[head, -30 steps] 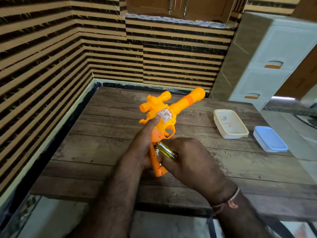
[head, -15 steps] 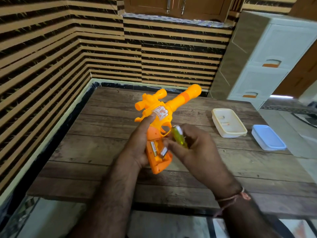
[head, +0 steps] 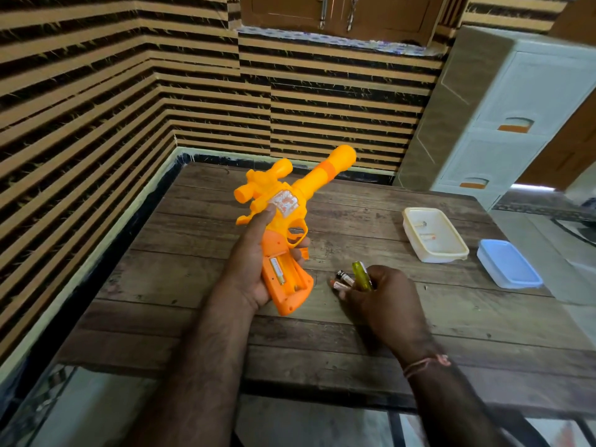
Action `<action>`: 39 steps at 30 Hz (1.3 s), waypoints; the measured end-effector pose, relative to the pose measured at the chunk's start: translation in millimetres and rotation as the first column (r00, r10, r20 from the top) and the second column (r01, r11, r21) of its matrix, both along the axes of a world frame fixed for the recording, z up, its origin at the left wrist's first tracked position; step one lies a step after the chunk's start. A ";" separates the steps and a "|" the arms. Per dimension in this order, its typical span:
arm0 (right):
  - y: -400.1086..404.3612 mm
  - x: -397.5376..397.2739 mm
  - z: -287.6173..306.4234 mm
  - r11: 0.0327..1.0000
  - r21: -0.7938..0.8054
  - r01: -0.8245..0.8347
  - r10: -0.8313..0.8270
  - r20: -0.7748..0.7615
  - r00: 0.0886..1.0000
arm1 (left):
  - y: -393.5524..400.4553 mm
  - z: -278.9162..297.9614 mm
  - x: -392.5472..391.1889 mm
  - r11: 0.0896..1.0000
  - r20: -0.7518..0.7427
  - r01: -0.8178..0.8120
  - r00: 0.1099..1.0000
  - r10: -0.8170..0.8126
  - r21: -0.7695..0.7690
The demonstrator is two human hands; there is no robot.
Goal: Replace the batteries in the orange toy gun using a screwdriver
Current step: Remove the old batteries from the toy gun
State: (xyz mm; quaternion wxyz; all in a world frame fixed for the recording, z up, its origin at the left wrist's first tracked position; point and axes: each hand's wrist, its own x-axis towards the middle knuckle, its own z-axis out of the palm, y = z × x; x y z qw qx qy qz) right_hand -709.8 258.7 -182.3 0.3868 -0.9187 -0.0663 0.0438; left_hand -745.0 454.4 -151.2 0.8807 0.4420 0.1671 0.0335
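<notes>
Your left hand (head: 258, 269) grips the orange toy gun (head: 283, 221) by its opened handle; just right, your right hand (head: 380, 301) pinches two batteries (head: 342, 281) and the screwdriver (head: 362, 275).

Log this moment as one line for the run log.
left hand: grips gun | grip bay open, one battery inside | right hand: holds screwdriver, two batteries | table

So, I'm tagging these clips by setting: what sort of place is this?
Most likely a room in a home, not a workshop: a wooden table pushed into a corner, a white plastic drawer unit beside it, a wooden cabinet on the striped wall above.
</notes>
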 end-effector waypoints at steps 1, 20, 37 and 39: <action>0.3 -1.7 1.5 0.995 -0.093 -0.022 0.024 0.028 0.999 | -0.4 -0.1 -0.1 1.000 0.000 0.009 1.000 -0.009 0.015; 11.7 -33.4 76.3 0.707 0.614 -0.351 0.098 0.407 0.908 | -9.8 -5.8 2.2 0.995 0.223 0.101 0.969 -0.105 0.028; 22.3 -35.9 61.7 0.744 0.454 -0.490 0.311 0.414 0.856 | -2.9 -13.4 5.6 0.994 0.119 0.037 0.993 -0.026 -0.099; 21.6 -37.1 65.0 0.732 0.475 -0.488 0.282 0.440 0.852 | -3.2 -13.2 5.4 0.996 0.115 0.035 0.993 -0.025 -0.086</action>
